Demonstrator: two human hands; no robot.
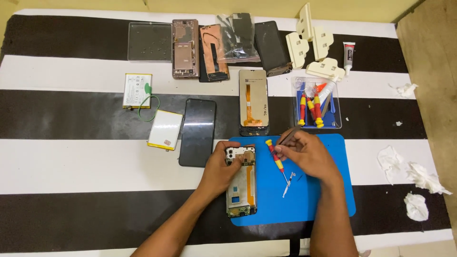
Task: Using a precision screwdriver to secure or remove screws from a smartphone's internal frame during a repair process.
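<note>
Right hand (307,154) grips tweezers (287,138) beside screwdriver (277,161), opened phone (241,181).

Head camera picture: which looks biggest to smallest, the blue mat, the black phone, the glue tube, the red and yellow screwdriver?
1. Blue mat
2. Black phone
3. Red and yellow screwdriver, partly hidden by the right hand
4. Glue tube

Left hand (220,164) cupped, right hand (307,154) pinching.

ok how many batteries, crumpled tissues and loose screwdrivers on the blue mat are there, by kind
batteries: 2, one and another
crumpled tissues: 4, at
screwdriver on the blue mat: 1
total: 7
</note>
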